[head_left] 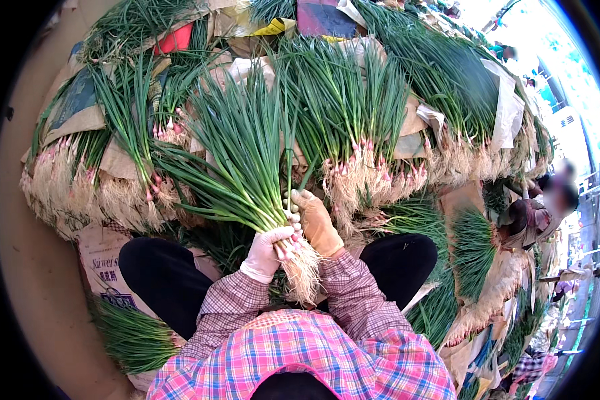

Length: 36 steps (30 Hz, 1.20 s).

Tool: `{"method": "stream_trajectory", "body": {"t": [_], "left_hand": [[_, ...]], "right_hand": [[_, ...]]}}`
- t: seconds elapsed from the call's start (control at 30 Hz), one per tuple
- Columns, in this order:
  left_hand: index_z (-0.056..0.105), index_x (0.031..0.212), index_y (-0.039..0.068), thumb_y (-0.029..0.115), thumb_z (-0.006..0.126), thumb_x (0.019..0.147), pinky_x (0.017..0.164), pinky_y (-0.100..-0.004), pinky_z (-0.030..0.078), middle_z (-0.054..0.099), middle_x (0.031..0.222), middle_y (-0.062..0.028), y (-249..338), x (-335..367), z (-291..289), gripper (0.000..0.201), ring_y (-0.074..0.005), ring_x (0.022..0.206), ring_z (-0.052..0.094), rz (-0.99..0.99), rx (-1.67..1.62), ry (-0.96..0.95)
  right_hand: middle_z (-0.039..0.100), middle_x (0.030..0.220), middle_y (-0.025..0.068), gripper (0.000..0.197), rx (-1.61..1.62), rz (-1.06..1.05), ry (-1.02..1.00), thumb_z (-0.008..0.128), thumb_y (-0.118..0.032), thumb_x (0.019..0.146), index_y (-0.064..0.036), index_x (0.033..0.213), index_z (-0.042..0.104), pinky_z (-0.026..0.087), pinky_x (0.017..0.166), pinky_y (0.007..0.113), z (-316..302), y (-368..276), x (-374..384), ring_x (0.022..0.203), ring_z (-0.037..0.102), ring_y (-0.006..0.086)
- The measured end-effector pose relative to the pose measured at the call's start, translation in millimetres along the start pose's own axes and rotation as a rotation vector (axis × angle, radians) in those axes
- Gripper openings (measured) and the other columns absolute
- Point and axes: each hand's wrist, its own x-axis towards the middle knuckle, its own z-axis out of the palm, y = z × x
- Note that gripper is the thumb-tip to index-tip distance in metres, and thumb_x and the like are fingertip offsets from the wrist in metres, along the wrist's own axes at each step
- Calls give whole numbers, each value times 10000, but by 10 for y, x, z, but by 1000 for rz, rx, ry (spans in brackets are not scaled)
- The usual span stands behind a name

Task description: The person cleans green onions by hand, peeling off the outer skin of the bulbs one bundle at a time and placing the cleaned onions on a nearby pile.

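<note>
My left hand [265,253], in a pale glove, is wrapped round a bunch of spring onions [250,160] just above its pink bulbs. The long green leaves fan up and to the left, and pale stringy roots hang toward my lap. Against the bunch's right side, my right hand [318,225], in an orange-tan glove with whitish fingertips, has its fingers curled round a stalk or a few at the bulb end. The bunch's stems partly hide those fingertips.
Ahead lies a bank of spring onion bunches [353,100] with roots toward me, among paper sheets [507,107]. A printed sack [103,257] and another bunch [130,333] lie at my left. To the right, a person [537,213] sits beside more spring onions [472,250].
</note>
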Motion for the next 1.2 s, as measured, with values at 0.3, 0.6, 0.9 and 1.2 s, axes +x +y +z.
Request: {"method": "stream_trajectory", "body": {"t": [0.3, 0.6, 0.9, 1.2], "left_hand": [[502, 1041, 12, -6, 551, 730, 641, -304, 502, 538, 924, -101, 26, -37, 59, 315, -181, 759, 543, -65, -110, -34], [506, 1052, 24, -27, 529, 733, 647, -328, 512, 573, 979, -118, 61, -32, 91, 324, -184, 778, 563, -83, -59, -12], [501, 1069, 5, 9, 557, 712, 689, -305, 498, 561, 978, -132, 55, -29, 67, 362, -180, 775, 541, -5, -28, -121], [414, 1250, -13, 11, 549, 736, 690, -292, 510, 582, 1033, -147, 53, -54, 247, 533, -207, 856, 571, 56, -117, -68]], "right_hand": [[626, 941, 54, 453, -596, -79, -5, 538, -292, 897, -17, 1245, 449, 431, 537, 215, -169, -185, 134, 616, 519, 62], [649, 800, 41, 198, -453, -394, 168, 610, -184, 850, -40, 983, 582, 418, 494, 192, 160, -905, 743, 579, 507, 59], [576, 736, 21, 167, -329, -905, 491, 432, -152, 928, -88, 850, 565, 371, 503, 193, -76, -1526, 93, 553, 437, 57], [623, 918, 116, 295, -1580, -800, 365, 594, -237, 849, -43, 1070, 571, 501, 631, 333, -374, -971, -4, 690, 603, 173]]}}
